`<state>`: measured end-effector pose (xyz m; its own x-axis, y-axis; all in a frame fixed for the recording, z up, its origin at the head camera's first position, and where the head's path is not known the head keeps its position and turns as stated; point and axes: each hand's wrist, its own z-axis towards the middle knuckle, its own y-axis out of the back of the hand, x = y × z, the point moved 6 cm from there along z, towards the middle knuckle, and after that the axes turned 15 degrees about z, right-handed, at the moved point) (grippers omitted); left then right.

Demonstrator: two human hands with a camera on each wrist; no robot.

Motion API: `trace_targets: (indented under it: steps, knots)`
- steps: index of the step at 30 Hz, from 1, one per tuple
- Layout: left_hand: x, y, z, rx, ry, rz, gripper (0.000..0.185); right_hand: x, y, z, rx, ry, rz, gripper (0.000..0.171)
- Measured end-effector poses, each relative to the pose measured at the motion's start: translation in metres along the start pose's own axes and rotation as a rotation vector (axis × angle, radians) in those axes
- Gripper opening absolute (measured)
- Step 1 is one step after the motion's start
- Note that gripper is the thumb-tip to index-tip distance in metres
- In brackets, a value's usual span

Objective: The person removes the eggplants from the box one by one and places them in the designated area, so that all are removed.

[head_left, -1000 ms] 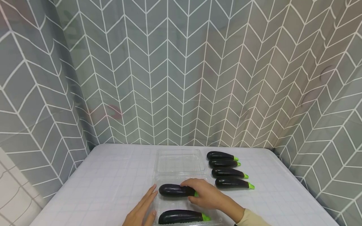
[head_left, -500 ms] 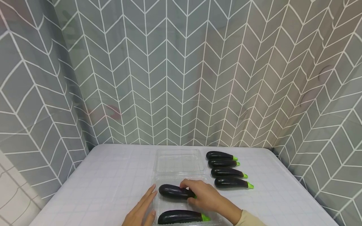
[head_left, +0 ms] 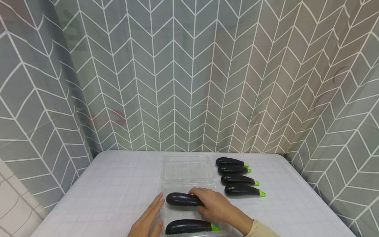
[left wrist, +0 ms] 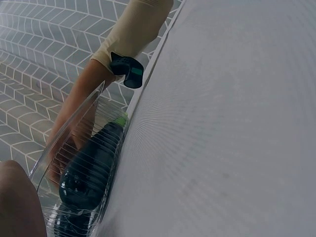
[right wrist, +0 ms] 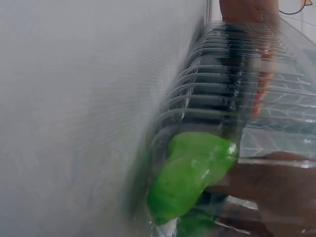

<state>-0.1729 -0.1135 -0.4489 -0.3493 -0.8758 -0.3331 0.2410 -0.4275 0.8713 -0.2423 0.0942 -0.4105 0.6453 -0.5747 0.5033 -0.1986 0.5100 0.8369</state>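
Note:
My right hand (head_left: 214, 205) grips the stem end of a dark eggplant (head_left: 180, 199), its fingers over the top and the green stem mostly hidden. That eggplant lies across the rear part of a clear plastic container's base (head_left: 180, 214). Parallel to it, at the container's front, lies another eggplant (head_left: 188, 227) with a bright green stem (right wrist: 192, 173), seen through the ribbed wall in the right wrist view. My left hand (head_left: 146, 219) rests along the container's left side with its fingers extended. In the left wrist view an eggplant (left wrist: 86, 173) shows through the ribbed plastic.
The container's clear lid (head_left: 186, 171) is folded back flat behind the base. Several eggplants (head_left: 241, 190) lie in a column to the right, stems pointing right. All stand on a white-covered table (head_left: 118, 184), with a patterned curtain (head_left: 183, 82) behind.
My right hand has shifted slightly over the stem end, covering more of the green stem. The held eggplant tilted a little and is now nearly level across the container. The left hand stays put.

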Motion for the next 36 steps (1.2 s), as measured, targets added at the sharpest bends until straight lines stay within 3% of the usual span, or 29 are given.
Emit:
trace_targets:
  steps: [6,19,25,32,36]
  knots:
    - [0.001,0.001,-0.001,-0.005,0.035,-0.044,0.061,0.002,0.001,-0.002,-0.009,0.021,0.006,0.045]
    - [0.001,-0.002,0.004,0.025,0.040,-0.079,0.058,0.000,0.005,-0.001,-0.053,0.079,0.080,0.046]
    - [0.002,-0.002,0.008,-0.041,-0.008,-0.065,0.054,0.003,0.011,-0.003,-0.108,0.154,0.134,0.048]
    - [0.001,0.002,0.007,-0.245,-0.176,0.019,0.055,0.008,0.023,-0.005,-0.181,0.227,0.198,0.048]
    - [0.002,0.002,0.008,-0.245,-0.178,0.030,0.055,0.007,0.027,-0.007,-0.196,0.218,0.219,0.048]
